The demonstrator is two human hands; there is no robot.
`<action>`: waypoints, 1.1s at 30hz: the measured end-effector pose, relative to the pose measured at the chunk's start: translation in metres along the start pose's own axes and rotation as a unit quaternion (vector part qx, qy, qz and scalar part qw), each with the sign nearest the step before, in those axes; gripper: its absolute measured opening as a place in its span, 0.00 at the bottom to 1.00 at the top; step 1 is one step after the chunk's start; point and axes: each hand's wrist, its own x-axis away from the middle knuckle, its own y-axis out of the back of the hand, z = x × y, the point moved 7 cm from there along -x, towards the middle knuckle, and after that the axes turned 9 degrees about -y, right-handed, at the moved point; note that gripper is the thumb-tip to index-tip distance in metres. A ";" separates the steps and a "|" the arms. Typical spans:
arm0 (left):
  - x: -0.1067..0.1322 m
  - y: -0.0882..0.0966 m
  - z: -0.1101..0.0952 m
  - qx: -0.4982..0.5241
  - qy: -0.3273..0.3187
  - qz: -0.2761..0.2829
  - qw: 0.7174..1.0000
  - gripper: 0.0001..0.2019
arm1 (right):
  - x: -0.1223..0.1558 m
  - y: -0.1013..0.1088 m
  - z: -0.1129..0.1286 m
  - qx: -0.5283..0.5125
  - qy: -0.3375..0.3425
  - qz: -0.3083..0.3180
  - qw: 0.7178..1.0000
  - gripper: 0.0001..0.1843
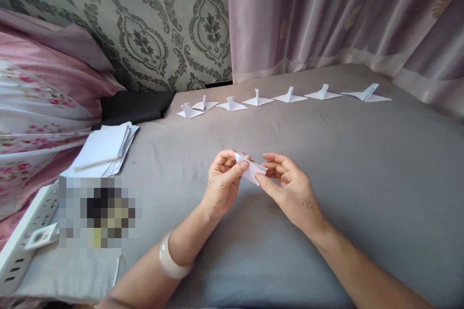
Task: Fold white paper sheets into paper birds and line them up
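Observation:
A small piece of folded white paper [251, 174] is held up between my hands, above the grey cloth. My left hand [225, 178] pinches its left part, thumb on the near face and fingers behind. At the paper's right edge, the thumb of my right hand [290, 183] presses its lower corner; the index finger is raised and the other fingers curl behind, partly hidden. Beyond my hands, several folded paper cranes [290, 95] with spread wings stand in a row along the far side of the cloth.
A stack of white paper sheets [103, 147] lies at left, by a black flat item [134, 107]. A white power strip [29, 231] runs along the left edge, near a blurred-out patch. Curtains [308, 14] and a patterned wall [174, 24] border the grey cloth surface [362, 164].

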 end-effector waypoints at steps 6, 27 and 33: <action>0.002 -0.002 0.005 -0.065 0.020 0.018 0.998 0.12 | -0.002 0.001 -0.005 -0.038 -0.036 0.016 0.998 0.22; 0.009 0.009 0.032 -0.144 0.218 0.039 0.964 0.19 | -0.017 0.002 -0.029 -0.215 -0.185 0.034 0.958 0.19; 0.016 0.007 0.038 -0.174 0.273 0.075 0.943 0.19 | -0.017 0.003 -0.032 -0.200 -0.171 0.014 0.965 0.19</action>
